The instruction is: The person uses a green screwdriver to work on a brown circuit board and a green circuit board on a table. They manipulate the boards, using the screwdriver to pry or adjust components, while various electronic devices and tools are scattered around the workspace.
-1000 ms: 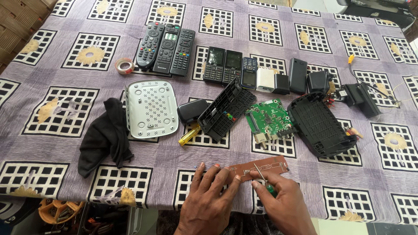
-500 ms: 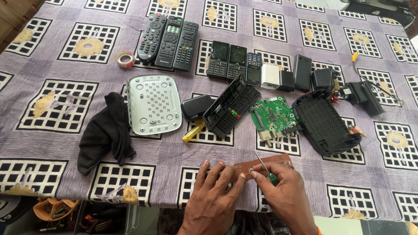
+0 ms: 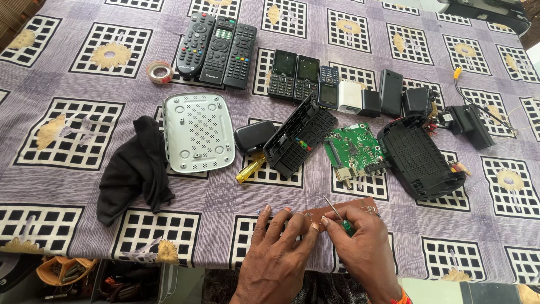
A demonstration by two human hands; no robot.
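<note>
Holding that brown circuit board (image 3: pixel 337 212) flat near the table's front edge, you've got your left hand (image 3: pixel 281 250) spread over its left end, fingers apart and pressing down. Your right hand (image 3: pixel 363 247) has its fingers pinched together around a small screwdriver (image 3: pixel 337 215) with a green handle, tip resting on the board.

I'd guess the board is light, thin and stiff, and it'll probably skate on the purple patterned tablecloth (image 3: pixel 67 186) if you ease off, so keep it pinned by the edges and stay off the traces. Looks-wise it's a narrow reddish-brown strip with pale markings, too small to read any detail.

Just beyond it lies a green circuit board (image 3: pixel 353 149), with a black ribbed cover (image 3: pixel 298 138) to its left and a black casing shell (image 3: pixel 419 157) to its right. Further left there's a yellow-handled tool (image 3: pixel 250 169), a white vented box (image 3: pixel 198 132) and a black cloth (image 3: pixel 138 169). Remotes (image 3: pixel 216 48) and old phones (image 3: pixel 304 76) line the back.
</note>
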